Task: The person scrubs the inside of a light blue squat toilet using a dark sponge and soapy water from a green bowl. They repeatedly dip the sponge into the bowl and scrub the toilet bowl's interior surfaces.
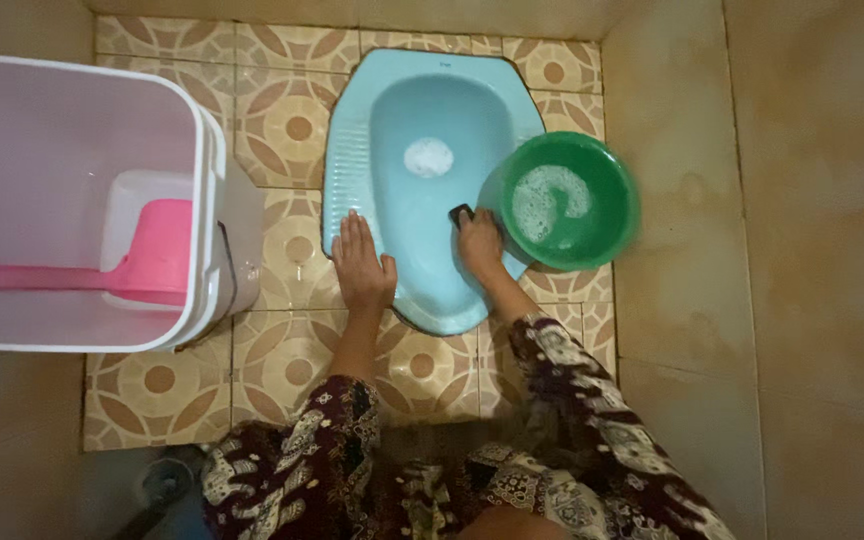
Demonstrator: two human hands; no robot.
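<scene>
glossy blue squat pan (422, 215): left hand (362, 265) flat, right hand (479, 243) gripping dark scrubber (461, 214)

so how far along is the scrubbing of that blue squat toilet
Done: soapy water is ready in the green basin, and foam sits in the blue squat toilet bowl. In hand: the right hand presses a dark scrubber on the right rim while the left hand braces flat on the left rim. Left: no rinsing shows; the pink dipper lies in the tub.

one basin (620, 190), one dipper (157, 258), two hands (363, 268)
</scene>
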